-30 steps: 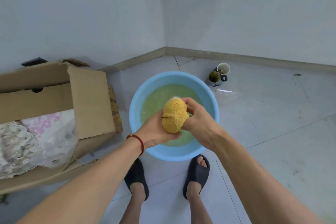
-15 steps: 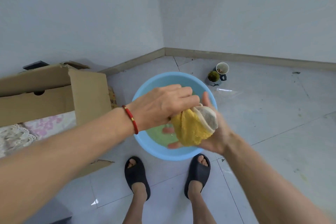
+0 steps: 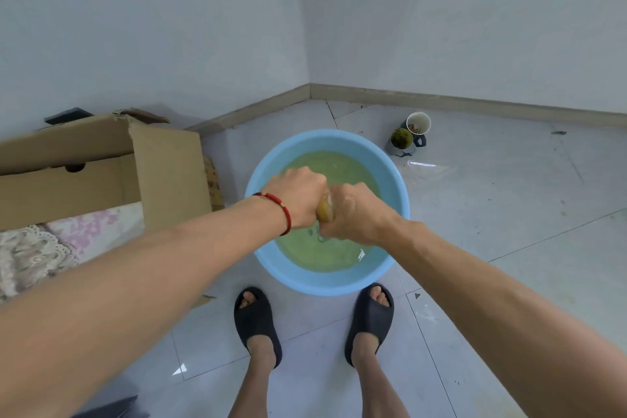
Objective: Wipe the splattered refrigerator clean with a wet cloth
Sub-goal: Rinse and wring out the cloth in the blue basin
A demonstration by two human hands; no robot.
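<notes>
Left hand (image 3: 300, 200): fist curled round one end of the yellow cloth (image 3: 325, 210), knuckles up, red bracelet (image 3: 278, 210) on the wrist.
Right hand (image 3: 353, 214): fist curled round the other end of the cloth, knuckles up, skin wet and shiny.
Grip: both fists pressed tight on the cloth and touching each other, only a small yellow patch showing between them.
Cloth: bunched into a short roll, held in the air above the basin, hidden for the most part inside the two fists.
Basin (image 3: 390, 176): round, light blue, on the floor just ahead of the feet, holding cloudy greenish water (image 3: 325, 254); ripples on the surface right under the fists.
Refrigerator: out of view.
Feet: in dark open-toed slippers (image 3: 258, 319), one on each side of the near rim of the basin, just beside it.
Cardboard box (image 3: 101, 166): open, to the left of the basin, flap raised, patterned and lace fabric (image 3: 51, 244) inside.
Cups (image 3: 409, 136): two close together on the floor beyond the basin to the right, one white-lined with brownish bits inside, the other with a dark green mass on top.
Floor (image 3: 509, 214): pale glossy tiles with scattered dark marks; a wet or clear film patch (image 3: 427, 170) near the cups.
Walls: plain white, meeting in a corner beyond the basin, beige skirting along the base.
</notes>
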